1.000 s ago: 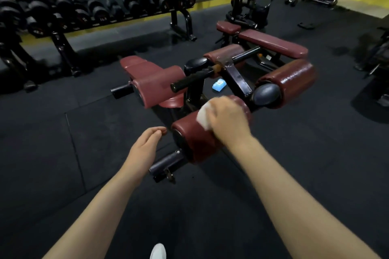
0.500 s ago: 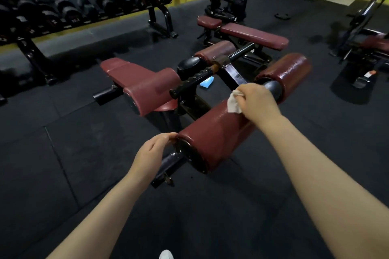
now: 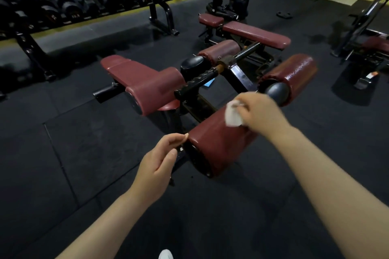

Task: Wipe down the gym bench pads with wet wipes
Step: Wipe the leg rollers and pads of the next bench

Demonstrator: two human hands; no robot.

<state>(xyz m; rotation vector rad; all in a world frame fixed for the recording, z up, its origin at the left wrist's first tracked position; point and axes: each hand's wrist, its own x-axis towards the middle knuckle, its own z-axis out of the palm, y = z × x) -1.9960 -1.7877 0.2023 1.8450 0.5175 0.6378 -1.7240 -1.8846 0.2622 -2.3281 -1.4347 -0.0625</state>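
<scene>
- As our right hand (image 3: 261, 112) pinches a crumpled white wet wipe (image 3: 232, 114) against the cylindrical maroon vinyl roller pad (image 3: 219, 145),
- our left hand (image 3: 156, 164), fingers loosely curled and holding nothing, touches the pad's near end.

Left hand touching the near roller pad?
Touching. Head view: a fingertip of the left hand meets the end edge of the near roller pad, no gap visible.

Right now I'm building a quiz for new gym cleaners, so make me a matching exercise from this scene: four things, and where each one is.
Things:
1. wet wipe
2. left hand
3. blue packet
4. dumbbell rack

Places:
A. on the floor under the bench frame
B. far left, by the wall
C. in the right hand, on the near roller pad
D. at the near roller pad's end

Pairs: 1-C, 2-D, 3-A, 4-B
</scene>
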